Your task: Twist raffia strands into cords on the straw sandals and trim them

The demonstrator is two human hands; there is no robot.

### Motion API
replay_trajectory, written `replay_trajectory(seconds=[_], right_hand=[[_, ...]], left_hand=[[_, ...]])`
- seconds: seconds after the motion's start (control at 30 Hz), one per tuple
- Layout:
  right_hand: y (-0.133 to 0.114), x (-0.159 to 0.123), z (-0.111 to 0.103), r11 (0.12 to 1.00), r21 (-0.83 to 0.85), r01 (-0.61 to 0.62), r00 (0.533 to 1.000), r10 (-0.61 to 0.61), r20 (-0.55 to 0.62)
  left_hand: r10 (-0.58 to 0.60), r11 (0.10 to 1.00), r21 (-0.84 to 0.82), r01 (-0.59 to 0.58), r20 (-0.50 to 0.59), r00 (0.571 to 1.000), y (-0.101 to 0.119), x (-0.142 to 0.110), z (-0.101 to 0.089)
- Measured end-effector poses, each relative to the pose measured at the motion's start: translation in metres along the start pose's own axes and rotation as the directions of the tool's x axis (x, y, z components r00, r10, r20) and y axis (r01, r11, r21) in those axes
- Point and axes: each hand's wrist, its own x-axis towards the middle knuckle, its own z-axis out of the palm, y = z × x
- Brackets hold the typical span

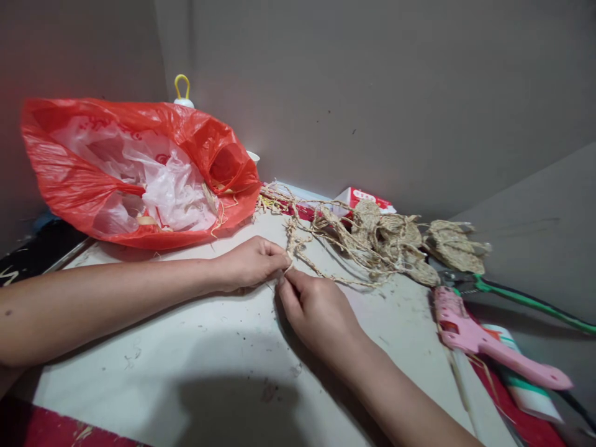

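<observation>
My left hand (254,264) and my right hand (321,307) meet above the white tabletop (218,347), fingertips almost touching. Both are closed in a pinch on a thin straw twine (292,243). The twine runs up from my fingers into a tangle of knotted, twisted strands (344,248). These strands lead right to a cluster of flat woven straw pieces (395,233), shaped like leaves or petals. Another woven straw piece (454,245) lies farther right. The twine's end between my fingertips is mostly hidden.
A red plastic bag (223,136) with white plastic inside sits at the back left. On the right lie a pink glue gun (493,347), green-handled pliers (526,298) and a white-and-green tube (526,385). A red-and-white packet (372,200) rests by the grey wall (372,93).
</observation>
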Motion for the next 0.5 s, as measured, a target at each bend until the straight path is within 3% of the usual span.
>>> replay_trajectory(seconds=[0.1, 0.23, 0.3, 0.37, 0.43, 0.47, 0.5], right_hand=[[-0.005, -0.001, 0.000, 0.970, -0.243, 0.008, 1.000, -0.001, 0.028], [-0.016, -0.008, -0.003, 0.956, -0.258, 0.140, 0.986, -0.111, 0.122], [-0.024, -0.017, -0.011, 0.954, -0.145, 0.262, 0.948, -0.227, 0.222], [-0.029, -0.027, -0.026, 0.936, 0.056, 0.348, 0.874, -0.345, 0.342], [-0.028, -0.035, -0.044, 0.893, 0.305, 0.332, 0.786, -0.440, 0.435], [-0.024, -0.035, -0.051, 0.864, 0.415, 0.286, 0.763, -0.467, 0.446], [-0.017, -0.033, -0.057, 0.845, 0.493, 0.208, 0.801, -0.437, 0.410]], left_hand=[[-0.014, 0.999, -0.050, 0.016, 0.025, 1.000, -0.001, -0.001, 0.002], [-0.060, 0.994, -0.087, 0.061, 0.015, 0.998, 0.001, -0.001, 0.001], [-0.085, 0.991, -0.099, 0.086, 0.009, 0.996, 0.004, -0.002, -0.001], [-0.095, 0.990, -0.108, 0.095, 0.002, 0.995, 0.006, -0.003, -0.003], [-0.094, 0.989, -0.116, 0.093, -0.002, 0.996, 0.009, -0.004, -0.007], [-0.088, 0.989, -0.118, 0.087, -0.003, 0.996, 0.009, -0.004, -0.008], [-0.079, 0.990, -0.119, 0.078, -0.003, 0.997, 0.010, -0.005, -0.009]])
